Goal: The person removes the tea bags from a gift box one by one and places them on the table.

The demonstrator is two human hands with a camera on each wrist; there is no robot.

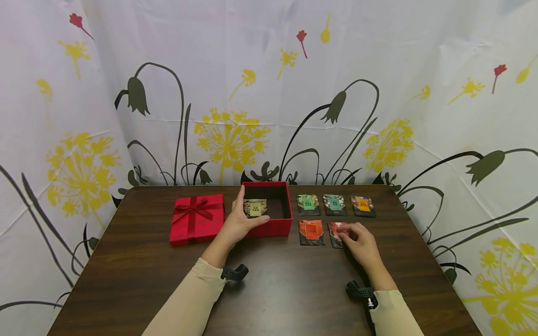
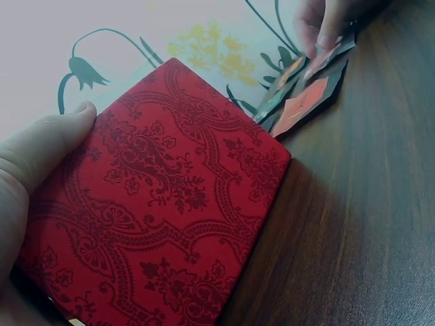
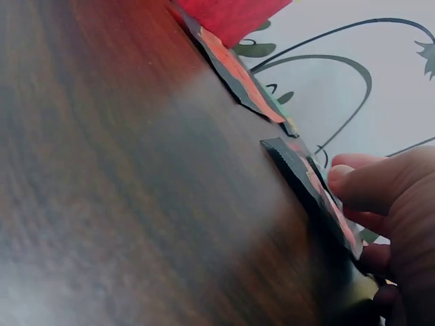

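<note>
A red patterned gift box (image 1: 269, 228), lidless and dark inside, stands at the middle back. My left hand (image 1: 241, 221) holds its front left corner, the thumb over the front rim and the fingers along the left side. Inside lies a packet with a pale yellow label (image 1: 255, 208). To the right, my right hand (image 1: 358, 240) has its fingertips on the right edge of a small black-and-red packet (image 1: 335, 234), pinching it close over the table. Part of that packet is hidden under the fingers. Beside it lies a packet with an orange-red label (image 1: 311, 232).
The red box lid (image 1: 197, 218) with a ribbon bow lies left of the box. Behind the front packets is a row: a green-labelled packet (image 1: 308, 205), a teal-labelled packet (image 1: 334, 205) and an orange-labelled packet (image 1: 363, 206). A flower-printed curtain (image 1: 269, 93) hangs behind the wooden table (image 1: 273, 289).
</note>
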